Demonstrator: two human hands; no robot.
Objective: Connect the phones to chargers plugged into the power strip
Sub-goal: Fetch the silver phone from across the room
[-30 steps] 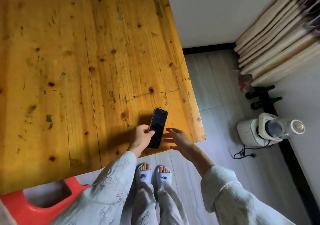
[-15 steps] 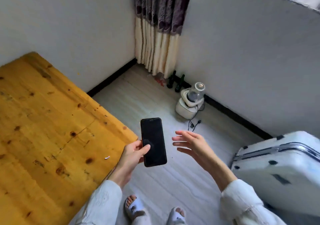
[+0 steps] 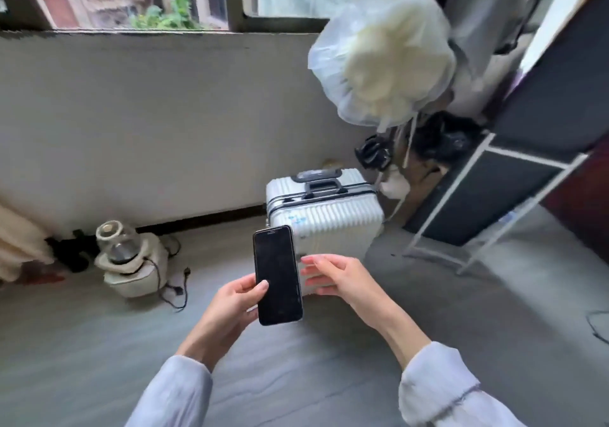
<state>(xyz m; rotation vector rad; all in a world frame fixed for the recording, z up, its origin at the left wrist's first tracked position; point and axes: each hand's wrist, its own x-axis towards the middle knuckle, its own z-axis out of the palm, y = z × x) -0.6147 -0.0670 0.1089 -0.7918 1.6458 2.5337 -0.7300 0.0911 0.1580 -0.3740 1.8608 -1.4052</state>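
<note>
A black phone (image 3: 277, 275) with a dark screen is held upright in front of me, above the floor. My left hand (image 3: 230, 308) grips its lower left edge, thumb on the screen. My right hand (image 3: 339, 278) hovers just right of the phone with fingers spread, holding nothing. No charger or power strip shows in this view.
A white ribbed suitcase (image 3: 329, 215) stands on the grey floor beyond the phone. A cream kitchen appliance (image 3: 131, 262) with a black cord sits by the wall at left. A dark rack with a white frame (image 3: 494, 196) and a hanging plastic-wrapped bundle (image 3: 382, 54) fill the right.
The phone was lifted off the wooden table by my left hand. My view swung right, away from the table toward the window wall and suitcase. My right hand stayed open beside the phone.
</note>
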